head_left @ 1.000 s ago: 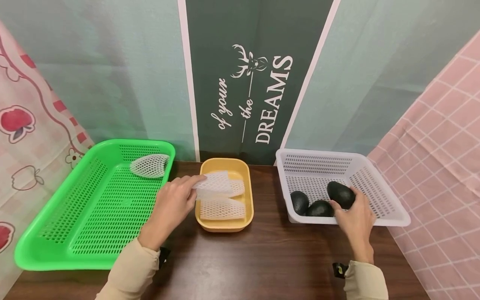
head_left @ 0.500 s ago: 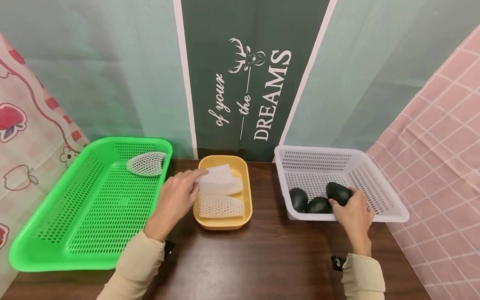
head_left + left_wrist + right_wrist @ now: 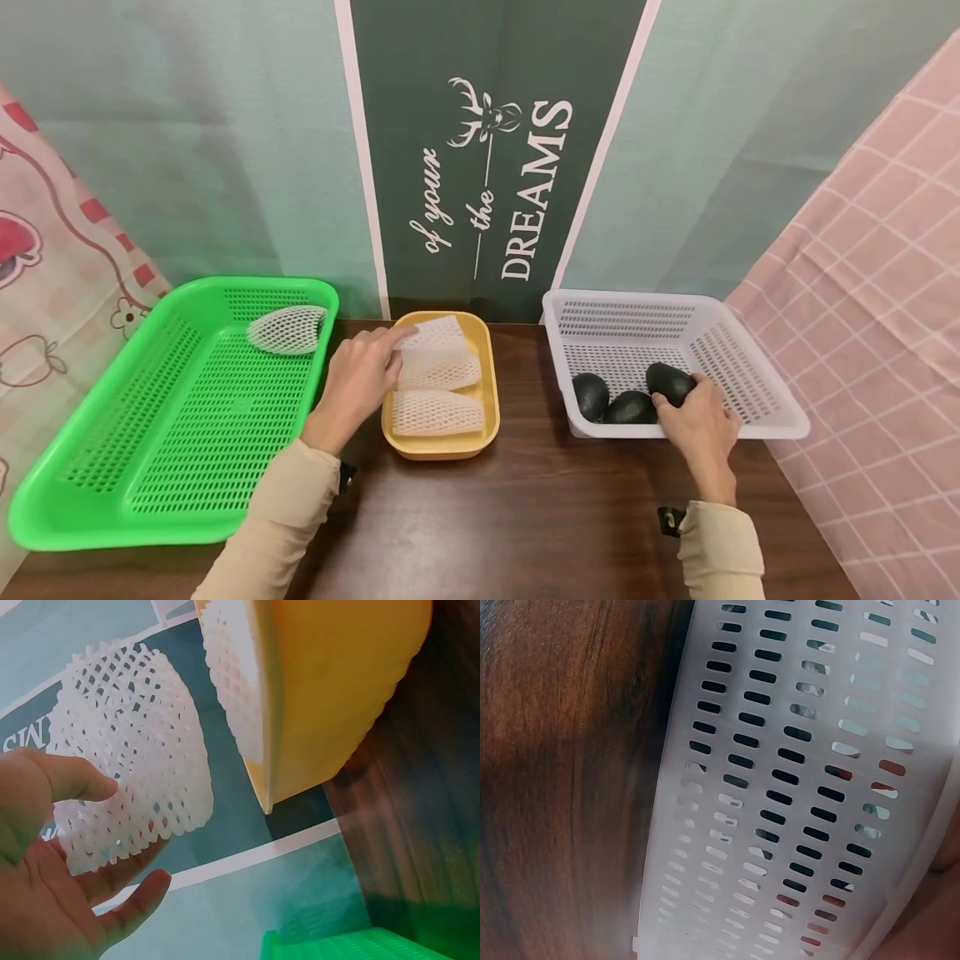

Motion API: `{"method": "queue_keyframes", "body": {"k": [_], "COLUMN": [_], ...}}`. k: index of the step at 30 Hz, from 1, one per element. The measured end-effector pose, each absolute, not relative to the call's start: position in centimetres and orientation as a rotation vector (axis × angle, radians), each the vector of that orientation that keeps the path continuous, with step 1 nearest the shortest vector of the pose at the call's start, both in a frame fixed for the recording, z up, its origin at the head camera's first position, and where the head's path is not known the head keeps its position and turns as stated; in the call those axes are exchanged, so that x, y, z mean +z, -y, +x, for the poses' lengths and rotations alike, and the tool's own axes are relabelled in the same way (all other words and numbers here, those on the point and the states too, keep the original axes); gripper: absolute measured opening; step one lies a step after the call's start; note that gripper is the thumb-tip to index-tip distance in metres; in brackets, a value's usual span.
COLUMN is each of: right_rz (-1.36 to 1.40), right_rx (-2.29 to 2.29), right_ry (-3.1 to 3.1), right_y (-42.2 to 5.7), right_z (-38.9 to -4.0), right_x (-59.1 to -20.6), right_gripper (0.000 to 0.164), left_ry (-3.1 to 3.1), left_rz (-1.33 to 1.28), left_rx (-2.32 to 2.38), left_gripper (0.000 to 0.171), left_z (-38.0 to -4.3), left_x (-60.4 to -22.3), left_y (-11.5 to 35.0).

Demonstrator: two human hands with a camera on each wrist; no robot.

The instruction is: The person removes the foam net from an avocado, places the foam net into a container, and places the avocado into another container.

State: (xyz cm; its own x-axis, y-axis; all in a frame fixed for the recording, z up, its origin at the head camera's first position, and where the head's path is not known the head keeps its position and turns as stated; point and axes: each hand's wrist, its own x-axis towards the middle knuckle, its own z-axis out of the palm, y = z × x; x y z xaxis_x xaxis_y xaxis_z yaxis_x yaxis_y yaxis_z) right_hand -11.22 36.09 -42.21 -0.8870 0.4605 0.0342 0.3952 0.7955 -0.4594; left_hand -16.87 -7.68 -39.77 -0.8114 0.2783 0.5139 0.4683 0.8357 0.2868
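Note:
My left hand [image 3: 358,375] pinches a white foam net sleeve [image 3: 131,742] between thumb and fingers, lifted over the yellow tray [image 3: 491,392]. The left wrist view shows the sleeve flattened, with its mesh edge upward. Other net sleeves [image 3: 438,414] lie in that tray. At the right, my right hand [image 3: 703,423] grips a dark avocado [image 3: 670,382] inside the white basket [image 3: 750,367]. Two more dark avocados, one at the left [image 3: 591,396] and one nearer the middle [image 3: 632,408], lie beside it. In the right wrist view the basket wall hides the avocados.
A large green basket [image 3: 217,417] stands at the left, with a bulging net sleeve [image 3: 288,329] in its back right corner; its contents cannot be told. Brown wooden tabletop [image 3: 525,517] lies in front. Curtains [image 3: 225,150] hang behind and at both sides.
The left hand has raised the net sleeve slightly and moved it a little toward the back of the tray. The right hand stays on the avocado; the whole view has shifted slightly.

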Motion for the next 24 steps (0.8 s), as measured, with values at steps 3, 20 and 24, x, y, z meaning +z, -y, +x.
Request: {"method": "queue_keyframes", "body": {"k": [3, 20, 24], "right_rz": [-0.678, -0.649, -0.648], "right_rx": [0.661, 0.593, 0.575], "right_ry": [2.852, 2.939, 2.952], "right_y": [-36.1, -36.1, -36.2], "right_z": [-11.3, -11.5, -11.4], "right_x": [-42.2, -42.3, -42.2], "right_gripper": [0.079, 0.07, 0.07], "left_ry": [2.553, 2.759, 2.816], "left_rz": [-0.571, -0.641, -0.593], "left_rx": [-0.533, -0.468, -0.467], "left_gripper": [0.038, 0.041, 0.045], "left_z": [-17.6, -20.9, -20.8], "left_x": [-39.6, -42.3, -42.7], "left_y": [7.3, 6.0, 5.9]}}
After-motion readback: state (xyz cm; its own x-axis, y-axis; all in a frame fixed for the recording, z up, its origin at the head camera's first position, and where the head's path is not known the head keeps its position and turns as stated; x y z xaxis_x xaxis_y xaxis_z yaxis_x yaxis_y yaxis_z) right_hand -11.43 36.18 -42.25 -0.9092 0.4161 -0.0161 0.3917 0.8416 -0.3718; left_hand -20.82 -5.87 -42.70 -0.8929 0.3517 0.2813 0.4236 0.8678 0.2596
